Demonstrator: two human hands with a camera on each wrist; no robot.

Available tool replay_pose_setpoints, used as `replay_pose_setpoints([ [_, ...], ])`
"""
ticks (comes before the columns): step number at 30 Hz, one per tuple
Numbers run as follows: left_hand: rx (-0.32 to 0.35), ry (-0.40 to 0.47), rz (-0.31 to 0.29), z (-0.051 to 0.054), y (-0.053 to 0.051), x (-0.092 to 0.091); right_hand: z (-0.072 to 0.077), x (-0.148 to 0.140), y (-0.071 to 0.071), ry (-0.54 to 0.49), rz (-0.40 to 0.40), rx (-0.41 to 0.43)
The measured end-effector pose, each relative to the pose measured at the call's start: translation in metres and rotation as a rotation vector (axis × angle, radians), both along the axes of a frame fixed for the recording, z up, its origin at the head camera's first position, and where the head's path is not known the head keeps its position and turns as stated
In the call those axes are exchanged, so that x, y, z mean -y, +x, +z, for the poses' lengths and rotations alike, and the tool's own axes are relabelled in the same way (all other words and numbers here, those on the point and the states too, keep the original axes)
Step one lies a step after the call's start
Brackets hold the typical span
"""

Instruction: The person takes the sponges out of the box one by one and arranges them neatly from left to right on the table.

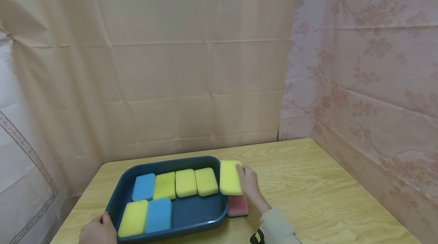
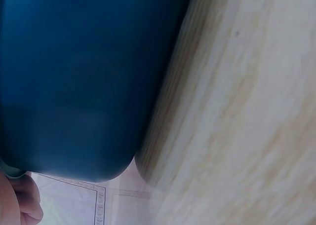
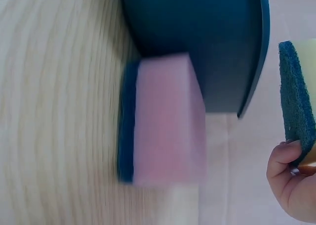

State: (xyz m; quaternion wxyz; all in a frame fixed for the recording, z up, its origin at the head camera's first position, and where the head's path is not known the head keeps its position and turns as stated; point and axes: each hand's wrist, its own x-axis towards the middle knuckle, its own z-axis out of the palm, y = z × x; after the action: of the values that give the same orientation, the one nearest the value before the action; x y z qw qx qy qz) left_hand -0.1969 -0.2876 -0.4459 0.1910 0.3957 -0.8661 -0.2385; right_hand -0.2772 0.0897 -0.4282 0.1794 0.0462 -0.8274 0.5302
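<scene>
My right hand [image 1: 250,183] grips a yellow sponge [image 1: 230,177] by its right side, raised at the tray's right rim. In the right wrist view its dark green scouring layer [image 3: 295,94] shows, with the thumb against it. Below it a pink sponge [image 1: 237,206] lies on the table beside the tray. The dark blue tray [image 1: 196,213] holds several sponges: a blue sponge [image 1: 144,187] and yellow ones [image 1: 186,183] in the back row, a yellow sponge [image 1: 133,219] and a blue sponge [image 1: 158,214] in front. My left hand [image 1: 98,230] pinches the tray's left rim at the front corner.
The wooden table [image 1: 308,187] extends to the right of the tray. A beige curtain [image 1: 191,65] hangs behind it, and a pink floral cloth [image 1: 373,69] hangs along the right side.
</scene>
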Motion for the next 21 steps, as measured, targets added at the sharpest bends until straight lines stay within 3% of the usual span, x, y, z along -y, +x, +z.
replay_pose_setpoints([
  [9, 0.014, 0.007, -0.001, -0.001, -0.001, 0.001, -0.006, -0.029, -0.003, 0.035, -0.083, 0.096],
  [16, 0.009, 0.014, 0.015, 0.000, -0.001, 0.001, -0.011, -0.047, -0.004, 0.027, -0.091, 0.166],
  [21, -0.011, 0.000, -0.009, 0.000, 0.002, 0.001, -0.016, -0.059, -0.004, 0.011, -0.086, 0.245],
])
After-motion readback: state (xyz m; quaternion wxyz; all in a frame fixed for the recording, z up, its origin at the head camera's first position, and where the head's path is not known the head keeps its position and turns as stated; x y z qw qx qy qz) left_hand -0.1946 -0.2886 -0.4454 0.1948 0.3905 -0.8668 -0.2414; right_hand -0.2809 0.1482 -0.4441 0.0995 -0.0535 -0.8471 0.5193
